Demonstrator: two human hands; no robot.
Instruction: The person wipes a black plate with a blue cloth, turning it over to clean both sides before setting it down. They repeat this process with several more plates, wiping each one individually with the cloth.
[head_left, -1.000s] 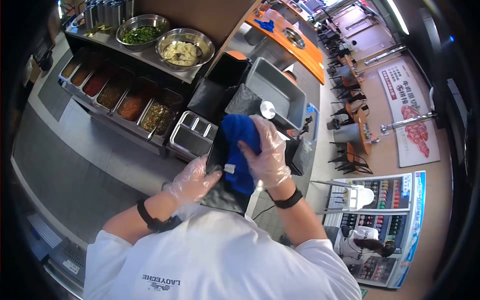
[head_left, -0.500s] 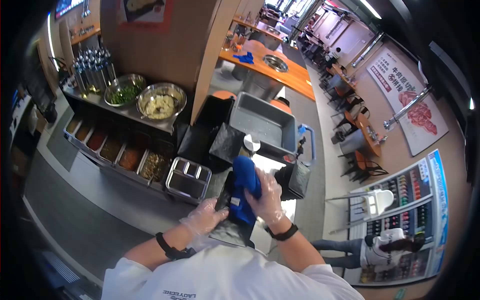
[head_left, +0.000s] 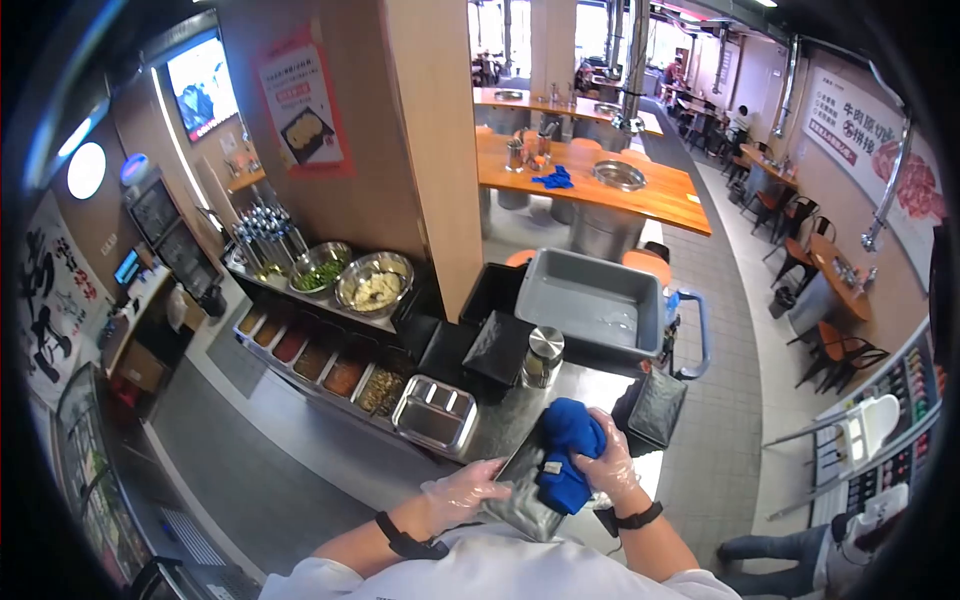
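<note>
The right hand (head_left: 608, 468), in a clear glove, grips a blue cloth (head_left: 568, 452) and presses it against a dark square plate (head_left: 520, 490). The left hand (head_left: 462, 493), also gloved, clasps the plate's left edge, holding it tilted just in front of the chest. The cloth lies between the two hands, on the plate's upper right part.

Compared with one second ago, the view has risen: the hands, cloth and plate now sit lower and smaller in the picture, and the cloth is bunched tighter under the right hand.

Beyond the hands stands a metal shaker (head_left: 543, 356), next to a divided steel tray (head_left: 434, 414). A grey tub (head_left: 590, 305) sits farther back. Bowls of food (head_left: 374, 284) stand at the left.
</note>
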